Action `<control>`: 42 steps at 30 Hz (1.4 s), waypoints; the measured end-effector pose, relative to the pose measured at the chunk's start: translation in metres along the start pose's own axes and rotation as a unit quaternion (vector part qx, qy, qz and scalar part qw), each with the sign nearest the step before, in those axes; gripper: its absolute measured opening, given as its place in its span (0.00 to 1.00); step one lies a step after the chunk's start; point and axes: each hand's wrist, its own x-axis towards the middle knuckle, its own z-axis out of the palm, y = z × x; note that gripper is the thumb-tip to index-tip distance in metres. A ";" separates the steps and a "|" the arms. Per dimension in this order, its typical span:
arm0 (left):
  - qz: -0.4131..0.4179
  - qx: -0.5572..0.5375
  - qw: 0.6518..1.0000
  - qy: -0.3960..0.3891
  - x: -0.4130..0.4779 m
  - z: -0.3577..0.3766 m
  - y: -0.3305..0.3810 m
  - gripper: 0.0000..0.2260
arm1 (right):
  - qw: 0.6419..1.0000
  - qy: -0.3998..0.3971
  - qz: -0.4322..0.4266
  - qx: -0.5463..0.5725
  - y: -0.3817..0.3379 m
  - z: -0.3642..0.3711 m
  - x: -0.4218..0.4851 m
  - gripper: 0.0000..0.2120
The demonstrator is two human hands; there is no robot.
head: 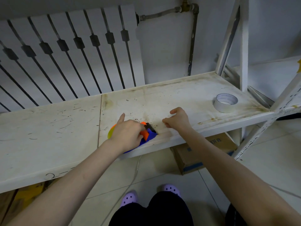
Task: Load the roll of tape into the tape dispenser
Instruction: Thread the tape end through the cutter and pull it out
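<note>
The tape dispenser (147, 134), blue with orange parts, a black roller and a yellow-green piece at its left, lies on the white shelf board (179, 98) near its front edge. My left hand (127, 132) rests over it and grips its body, index finger stretched out. My right hand (178, 119) hovers just right of the dispenser, fingers curled and apart, holding nothing. The roll of tape (225, 102), white with a hollow core, lies flat far to the right on the same shelf, apart from both hands.
A white radiator (68, 51) and grey pipe (193, 39) stand behind the shelf. The rack's white uprights (243, 46) rise at the right. A cardboard box (205, 154) sits on the tiled floor below; a thin cable (133, 175) trails down. My purple shoes (129, 197) show below.
</note>
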 end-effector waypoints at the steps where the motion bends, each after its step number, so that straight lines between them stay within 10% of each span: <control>1: -0.001 -0.005 1.000 0.001 0.001 0.000 0.000 0.10 | 1.000 -0.004 -0.001 -0.018 -0.001 -0.002 0.000 0.23; 42: 0.052 0.015 0.988 -0.145 0.019 -0.020 -0.007 0.16 | 0.998 0.027 -0.034 0.045 -0.017 0.010 0.010 0.14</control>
